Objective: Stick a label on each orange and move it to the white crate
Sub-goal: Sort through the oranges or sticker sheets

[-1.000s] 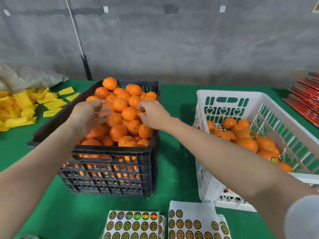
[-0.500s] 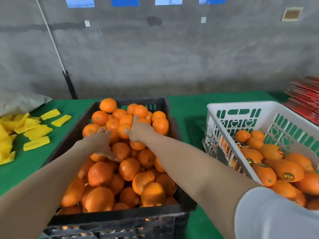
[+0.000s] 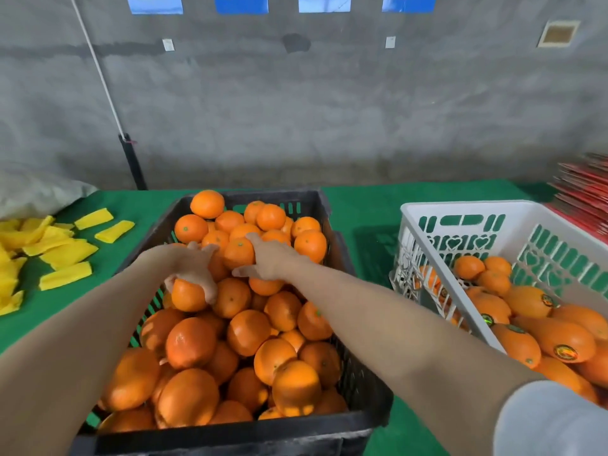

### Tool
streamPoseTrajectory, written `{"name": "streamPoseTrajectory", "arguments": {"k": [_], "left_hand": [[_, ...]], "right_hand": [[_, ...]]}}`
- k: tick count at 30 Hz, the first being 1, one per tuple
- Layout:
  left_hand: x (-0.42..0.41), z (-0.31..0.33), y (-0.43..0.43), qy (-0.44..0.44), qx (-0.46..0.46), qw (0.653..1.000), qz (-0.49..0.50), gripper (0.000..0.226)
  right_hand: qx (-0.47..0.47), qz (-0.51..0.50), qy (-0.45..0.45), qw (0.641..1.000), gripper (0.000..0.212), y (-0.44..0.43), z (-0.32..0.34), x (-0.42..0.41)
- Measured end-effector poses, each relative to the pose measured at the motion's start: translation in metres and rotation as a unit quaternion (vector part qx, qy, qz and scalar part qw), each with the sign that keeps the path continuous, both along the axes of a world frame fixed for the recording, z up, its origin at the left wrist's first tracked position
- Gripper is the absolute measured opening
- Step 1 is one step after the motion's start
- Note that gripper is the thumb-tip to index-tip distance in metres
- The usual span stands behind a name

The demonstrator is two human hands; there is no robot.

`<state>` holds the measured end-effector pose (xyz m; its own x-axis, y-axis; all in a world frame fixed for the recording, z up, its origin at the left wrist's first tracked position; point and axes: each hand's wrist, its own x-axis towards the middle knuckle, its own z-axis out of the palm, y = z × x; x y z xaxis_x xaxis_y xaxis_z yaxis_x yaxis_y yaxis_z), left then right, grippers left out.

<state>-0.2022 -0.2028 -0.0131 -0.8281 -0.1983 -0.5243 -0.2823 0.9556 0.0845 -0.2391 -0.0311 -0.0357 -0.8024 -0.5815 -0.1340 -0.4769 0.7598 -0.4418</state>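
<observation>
A black crate (image 3: 345,258) in the middle of the green table is heaped with unlabelled oranges (image 3: 250,334). Both my arms reach into it. My left hand (image 3: 189,263) curls thumb and fingers round one orange (image 3: 186,297) at the crate's left side. My right hand (image 3: 271,260) lies on the pile further back, with index finger and thumb spread beside another orange (image 3: 237,253); its other fingers are hidden. The white crate (image 3: 467,205) stands to the right and holds several oranges with round labels (image 3: 529,302).
Yellow foam pieces (image 3: 65,253) lie scattered on the green cloth at the left, beside a grey sack (image 3: 33,192). A stack of red sheets (image 3: 585,192) sits at the far right. A black pole (image 3: 133,162) and a concrete wall stand behind the table.
The view has tipped further over the black crate. My left hand dropped from the top of the pile and closed round an orange at the left side. My right hand stayed on the rear oranges.
</observation>
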Motion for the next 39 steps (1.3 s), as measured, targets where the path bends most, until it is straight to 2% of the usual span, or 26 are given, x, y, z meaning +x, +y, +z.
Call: {"name": "streamPoseTrajectory", "arguments": {"k": [1, 3, 7, 8, 10, 13, 14, 17, 19, 20, 22, 24, 26, 29, 32, 34, 35, 37, 38, 39], "left_hand": [[0.002, 0.003, -0.003, 0.010, 0.037, 0.999, 0.017, 0.112], [0.007, 0.006, -0.007, 0.037, 0.110, 0.991, 0.065, 0.091], [0.006, -0.003, -0.006, 0.054, 0.236, 0.961, 0.134, 0.078], [0.005, -0.008, -0.003, 0.071, 0.233, 0.960, 0.135, 0.076], [0.003, -0.020, 0.005, 0.125, 0.162, 0.972, 0.113, 0.076], [0.006, -0.031, 0.010, 0.195, 0.067, 0.973, 0.099, 0.083], [0.009, -0.031, 0.009, 0.203, 0.049, 0.974, 0.087, 0.082], [0.019, -0.021, 0.002, 0.241, 0.047, 0.968, 0.058, 0.073], [0.030, -0.009, -0.004, 0.267, 0.078, 0.960, 0.031, 0.067], [0.038, -0.001, -0.005, 0.280, 0.106, 0.954, 0.020, 0.063], [0.053, 0.015, -0.005, 0.286, 0.179, 0.941, 0.011, 0.053], [0.069, 0.032, 0.003, 0.270, 0.222, 0.937, -0.024, 0.049], [0.081, 0.044, 0.015, 0.257, 0.232, 0.934, -0.088, 0.046], [0.079, 0.047, 0.028, 0.198, 0.211, 0.946, -0.147, 0.040], [0.051, 0.035, 0.022, 0.153, 0.162, 0.973, -0.059, 0.033], [0.025, 0.031, 0.021, 0.073, 0.098, 0.986, -0.117, 0.021], [0.014, 0.033, 0.023, 0.073, 0.078, 0.985, -0.134, 0.024], [-0.012, 0.042, 0.021, 0.192, 0.029, 0.972, -0.135, 0.024], [-0.028, 0.043, 0.015, 0.275, -0.013, 0.952, -0.130, 0.030], [-0.040, 0.042, 0.008, 0.324, -0.060, 0.938, -0.110, 0.049]], "right_hand": [[0.012, 0.045, -0.032, 0.998, 0.082, 0.005, 0.008, 0.003], [0.025, 0.125, -0.091, 0.988, 0.069, 0.016, 0.022, 0.004], [0.119, 0.162, -0.067, 0.977, 0.061, 0.039, 0.038, 0.005], [0.142, 0.167, -0.062, 0.974, 0.059, 0.045, 0.036, 0.005], [0.164, 0.193, -0.070, 0.965, 0.051, 0.055, 0.033, 0.012], [0.100, 0.237, -0.097, 0.962, 0.024, 0.062, 0.037, 0.028], [0.100, 0.244, -0.108, 0.959, 0.022, 0.063, 0.038, 0.033], [0.191, 0.232, -0.210, 0.930, 0.029, 0.068, 0.045, 0.042], [0.159, 0.185, -0.238, 0.940, 0.026, 0.069, 0.049, 0.039], [0.101, 0.153, -0.194, 0.964, 0.027, 0.067, 0.051, 0.033], [-0.024, 0.065, -0.038, 0.997, 0.029, 0.058, 0.051, 0.014], [-0.073, -0.004, 0.080, 0.994, 0.027, 0.044, 0.047, -0.007], [-0.074, -0.052, 0.109, 0.990, 0.032, 0.031, 0.038, -0.029], [-0.067, -0.072, 0.112, 0.989, 0.054, 0.011, 0.029, -0.058], [0.000, -0.009, 0.131, 0.991, 0.080, -0.013, 0.025, -0.073], [0.079, 0.032, 0.137, 0.987, 0.087, -0.028, 0.020, -0.078], [0.120, 0.044, 0.139, 0.982, 0.089, -0.035, 0.018, -0.081], [0.208, 0.050, 0.147, 0.966, 0.095, -0.045, 0.015, -0.083], [0.255, 0.046, 0.156, 0.953, 0.098, -0.050, 0.016, -0.083], [0.294, 0.040, 0.162, 0.941, 0.099, -0.053, 0.017, -0.082]]}}
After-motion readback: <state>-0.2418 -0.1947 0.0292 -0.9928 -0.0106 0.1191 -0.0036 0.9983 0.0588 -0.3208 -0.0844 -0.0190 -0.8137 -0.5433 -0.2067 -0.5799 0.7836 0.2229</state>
